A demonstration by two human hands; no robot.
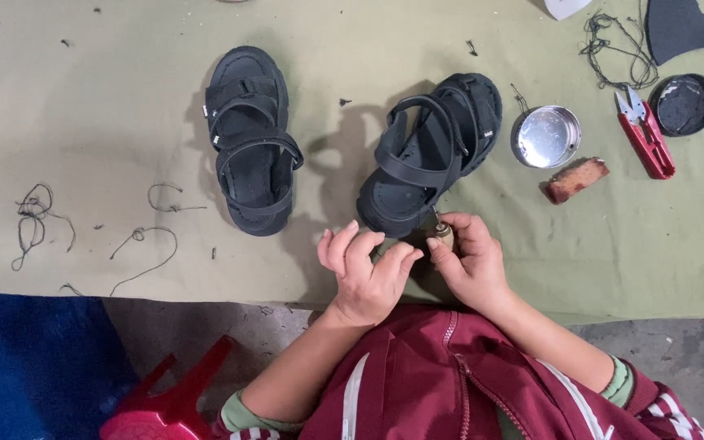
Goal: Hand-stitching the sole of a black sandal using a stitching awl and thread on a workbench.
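Olive-green cloth (pixel 83 98) is covering the work surface, with a strip of bare grey floor and a blue mat (pixel 26 350) showing along the near edge below it. Taking the tilted black sandal (pixel 433 151) as the landmark: it is lying on its side with the sole edge turned toward the person, which seems to be giving the tool a way in at its near end. Right at that near end, the right hand (pixel 470 261) is closing around a small wooden-handled awl (pixel 442 231) whose metal tip is touching the sandal's edge. Just left of it, the left hand (pixel 364 273) is pinching its fingertips narrowly together beside the awl, perhaps on a thread too thin to make out. Well left of the sandal, a second black sandal (pixel 253 151) is resting flat, straps up, out of the way. To the sandal's right are sitting one shiny empty tin (pixel 546 136), one reddish-brown block (pixel 576 179) and one pair of red thread snips (pixel 645 134), all within arm's reach; farther right, one dark round lid (pixel 683 104) is sitting below a dark sole-shaped piece (pixel 676 26), and a tangle of dark thread (pixel 613 49) is lying beyond the tin. Far left of the sandal, about three loose thread scraps (pixel 34 220) are lying scattered. One red plastic stool (pixel 165 403) is poking in below.
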